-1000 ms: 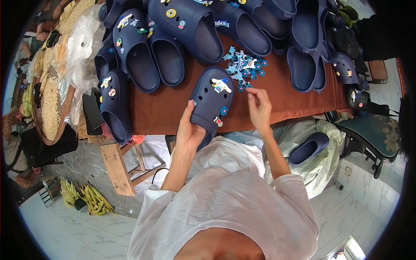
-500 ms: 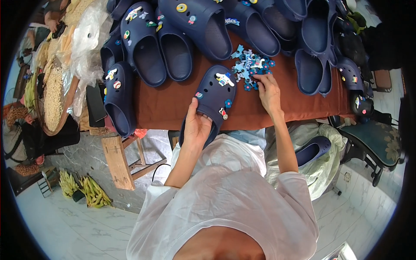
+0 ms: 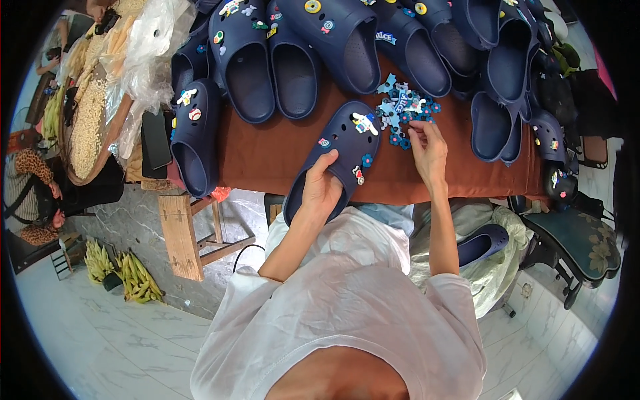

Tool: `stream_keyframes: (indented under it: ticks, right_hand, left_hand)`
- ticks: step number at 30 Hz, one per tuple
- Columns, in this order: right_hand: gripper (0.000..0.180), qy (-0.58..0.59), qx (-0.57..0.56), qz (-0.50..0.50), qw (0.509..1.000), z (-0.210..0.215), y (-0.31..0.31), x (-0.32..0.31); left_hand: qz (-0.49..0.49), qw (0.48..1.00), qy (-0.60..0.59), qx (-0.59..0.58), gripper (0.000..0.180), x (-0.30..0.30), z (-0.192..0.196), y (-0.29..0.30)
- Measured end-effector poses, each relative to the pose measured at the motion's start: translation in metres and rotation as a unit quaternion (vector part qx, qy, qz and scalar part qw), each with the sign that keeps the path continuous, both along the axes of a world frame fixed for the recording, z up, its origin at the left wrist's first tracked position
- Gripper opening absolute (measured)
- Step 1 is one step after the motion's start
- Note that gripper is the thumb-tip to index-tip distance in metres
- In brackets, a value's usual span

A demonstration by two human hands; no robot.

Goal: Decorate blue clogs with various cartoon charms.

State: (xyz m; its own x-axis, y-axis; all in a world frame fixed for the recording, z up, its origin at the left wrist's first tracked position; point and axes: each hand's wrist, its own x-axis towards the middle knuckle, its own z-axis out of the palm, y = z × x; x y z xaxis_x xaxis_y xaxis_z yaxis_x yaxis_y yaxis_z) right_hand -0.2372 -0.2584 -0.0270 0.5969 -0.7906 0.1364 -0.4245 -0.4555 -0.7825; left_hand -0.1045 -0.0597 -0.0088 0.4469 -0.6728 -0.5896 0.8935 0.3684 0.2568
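My left hand (image 3: 321, 192) is closed around a navy foam clog (image 3: 360, 143) at the table's near edge. Its thumb lies across the rear of the clog's upper, the toe pointing away from me. On that upper sit a white cartoon charm near the toe, a round candy-like one, a blue flower and a small red and white figure. To the right, my right hand (image 3: 429, 152) has thumb and forefinger pinched at the near edge of a pile of blue and white shoe charms (image 3: 402, 107). Whatever lies between those fingertips is too small to make out.
More navy clogs (image 3: 250, 77) crowd the far side of the brown-covered table (image 3: 267, 157); stacked ones (image 3: 493, 123) stand right. At left lie a dark phone-like slab (image 3: 156, 143) and clear plastic (image 3: 157, 47). Below are a wooden stool (image 3: 180, 237) and an office chair (image 3: 577, 243).
The whole view has shifted, so the table things appear farther right. My left thumb has moved from the clog's side onto its upper. My right fingertips have drawn back slightly at the pile.
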Motion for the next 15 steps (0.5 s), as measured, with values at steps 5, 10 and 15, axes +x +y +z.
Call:
stream_keyframes:
  ticks: [5, 10, 15]
  right_hand:
    - [0.015, -0.089, 0.111, 0.029, 0.989, 0.008, 0.031, 0.019]
    - [0.016, -0.143, 0.191, 0.087, 0.967, 0.024, 0.063, 0.055]
    - [0.016, -0.073, 0.113, 0.109, 0.985, 0.039, 0.074, 0.068]
  left_hand:
    - [-0.002, 0.999, 0.025, -0.029, 0.049, 0.002, 0.003, -0.005]
    - [-0.022, 0.997, 0.028, -0.066, 0.055, 0.001, -0.001, -0.006]
    - [-0.022, 0.998, 0.005, -0.058, 0.051, -0.011, -0.003, 0.000]
